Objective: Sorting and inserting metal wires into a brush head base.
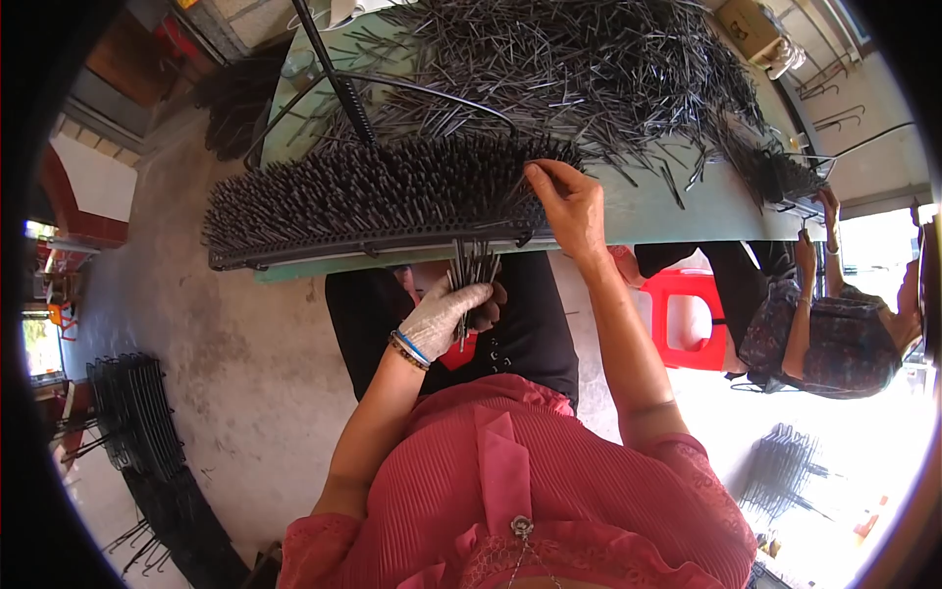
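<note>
A long black perforated rack [373,245] lies along the near edge of the table, densely packed with thin dark rods [363,187] standing on end. My left hand [446,316], in a pale glove with dark fingertips, is closed round a bundle of similar rods [475,263] just below the rack's front edge. Bare and bent at the wrist, my right hand [571,208] reaches over the rack's right end. Its thumb and forefinger pinch a thin dark rod among the standing ones; the rod's lower end is hidden.
Loose rods [579,69] lie heaped across the pale green table [677,201]. A black metal frame [339,83] rises behind the rack. At right, another person [824,329] works at a smaller rack [785,177] near a red stool [677,309]. Black racks [137,412] stand on the floor at left.
</note>
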### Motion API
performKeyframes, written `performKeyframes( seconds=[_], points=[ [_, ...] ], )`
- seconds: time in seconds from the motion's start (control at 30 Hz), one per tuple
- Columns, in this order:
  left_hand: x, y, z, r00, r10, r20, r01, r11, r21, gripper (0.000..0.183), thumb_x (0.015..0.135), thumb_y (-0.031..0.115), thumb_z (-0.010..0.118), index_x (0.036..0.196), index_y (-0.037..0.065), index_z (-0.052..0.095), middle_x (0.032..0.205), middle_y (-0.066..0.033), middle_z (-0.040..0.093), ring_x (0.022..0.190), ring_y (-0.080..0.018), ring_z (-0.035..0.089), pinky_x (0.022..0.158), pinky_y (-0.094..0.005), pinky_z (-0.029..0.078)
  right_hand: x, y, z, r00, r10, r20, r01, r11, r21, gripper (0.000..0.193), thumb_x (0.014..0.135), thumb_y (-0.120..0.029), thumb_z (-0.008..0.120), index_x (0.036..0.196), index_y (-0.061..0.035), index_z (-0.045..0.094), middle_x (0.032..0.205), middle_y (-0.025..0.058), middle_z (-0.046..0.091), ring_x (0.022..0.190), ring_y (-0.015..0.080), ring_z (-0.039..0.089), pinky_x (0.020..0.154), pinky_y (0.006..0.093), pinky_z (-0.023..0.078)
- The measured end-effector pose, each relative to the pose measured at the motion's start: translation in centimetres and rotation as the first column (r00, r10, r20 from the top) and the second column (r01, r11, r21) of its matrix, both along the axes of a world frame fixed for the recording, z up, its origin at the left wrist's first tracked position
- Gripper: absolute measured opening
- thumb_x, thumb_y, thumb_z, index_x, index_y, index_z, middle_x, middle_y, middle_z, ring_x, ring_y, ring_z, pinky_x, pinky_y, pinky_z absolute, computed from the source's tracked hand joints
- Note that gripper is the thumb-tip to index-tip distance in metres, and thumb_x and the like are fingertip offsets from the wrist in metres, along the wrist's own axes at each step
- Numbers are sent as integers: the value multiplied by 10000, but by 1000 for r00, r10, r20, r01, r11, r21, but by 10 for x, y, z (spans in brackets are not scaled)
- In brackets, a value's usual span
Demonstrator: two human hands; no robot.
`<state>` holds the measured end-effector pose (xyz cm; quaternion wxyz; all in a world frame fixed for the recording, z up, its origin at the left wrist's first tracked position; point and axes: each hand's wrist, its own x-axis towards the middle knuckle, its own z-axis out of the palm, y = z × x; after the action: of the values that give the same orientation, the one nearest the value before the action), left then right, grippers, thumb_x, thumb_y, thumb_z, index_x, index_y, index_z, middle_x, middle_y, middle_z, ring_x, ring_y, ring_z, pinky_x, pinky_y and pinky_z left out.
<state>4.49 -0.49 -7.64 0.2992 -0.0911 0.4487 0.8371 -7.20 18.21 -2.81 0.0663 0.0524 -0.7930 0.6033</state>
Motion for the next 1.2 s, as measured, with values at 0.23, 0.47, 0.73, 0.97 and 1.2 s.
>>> performKeyframes(
  seconds=[0.23, 0.47, 0.73, 0.97, 1.2],
  points=[
    [-2, 4, -1, 996, 75, 43, -75, 997, -2, 282, 947, 203, 596, 1176, 42, 570, 941, -61, 673, 716, -105, 643, 578, -215, 514, 2, -5, 8, 968, 85, -237, -46, 985, 167, 161, 885, -105, 675, 988, 16, 693, 883, 107, 698, 762, 162, 647, 686, 272, 500],
    [3, 2, 2, 997, 68, 44, -69, 997, 15, 296, 946, 194, 600, 1190, 30, 563, 945, -65, 669, 748, -114, 640, 610, -232, 514, 2, -10, 8, 920, 230, -317, -127, 940, 315, 132, 855, -55, 680, 965, 18, 683, 894, 136, 679, 802, 250, 668, 692, 298, 510],
    [7, 1, -9, 998, 53, 29, -54, 997, 47, 289, 949, 185, 594, 1195, 36, 562, 934, -66, 669, 743, -118, 638, 614, -237, 508, 9, -19, -8, 897, 214, -387, -73, 935, 347, 149, 828, -42, 697, 969, 3, 693, 897, 132, 675, 808, 292, 666, 691, 333, 524],
    [9, 2, -6, 998, 54, 45, -56, 998, 31, 285, 951, 181, 592, 1200, 45, 560, 930, -57, 668, 740, -116, 637, 611, -231, 505, 12, -20, -11, 879, 223, -422, -48, 921, 387, 192, 798, -55, 733, 983, -16, 705, 940, 113, 655, 809, 275, 663, 695, 336, 530],
    [11, -1, -5, 997, 50, 60, -52, 998, 43, 288, 949, 177, 593, 1199, 39, 557, 933, -61, 666, 740, -117, 637, 612, -230, 505, 19, -19, -6, 960, 129, -248, -88, 981, 173, 226, 754, -75, 780, 961, -14, 712, 948, 90, 644, 808, 206, 658, 690, 299, 533]
  ],
)
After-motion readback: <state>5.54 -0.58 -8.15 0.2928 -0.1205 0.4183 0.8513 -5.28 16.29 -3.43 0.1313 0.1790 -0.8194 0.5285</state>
